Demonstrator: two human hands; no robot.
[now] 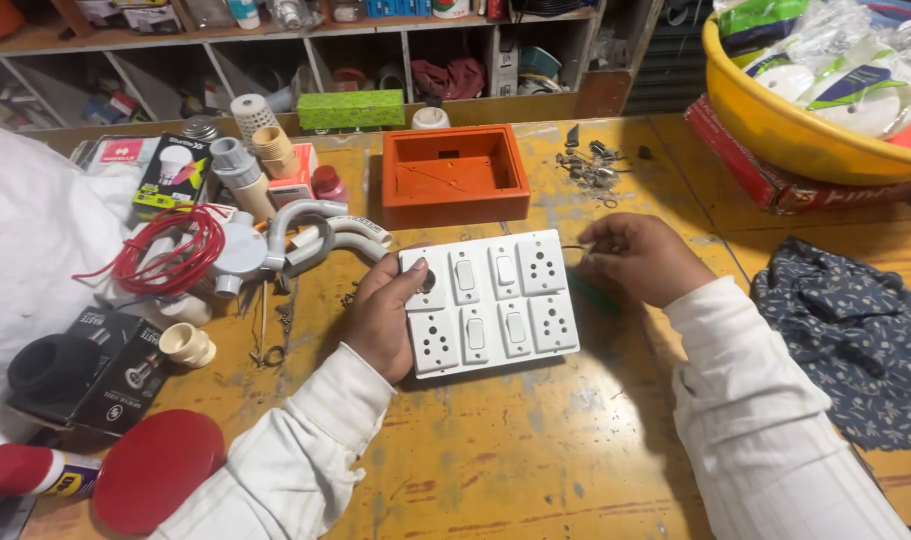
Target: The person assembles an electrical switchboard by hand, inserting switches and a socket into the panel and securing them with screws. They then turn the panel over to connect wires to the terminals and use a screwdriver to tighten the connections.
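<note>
My left hand grips the left edge of the white switch plate, thumb pressed on its upper-left face. My right hand is curled shut at the plate's upper-right corner, pinching something thin and dark; what it is I cannot tell. A green tool shows just below that hand. The plate lies flat on the yellow table, between both hands, long axis running left to right, slightly tilted. The left hand holds it; the right only meets its edge. Behind the plate sits an open orange box; beyond the right hand, loose screws. To the left lie grey conduit bends and red wire.
</note>
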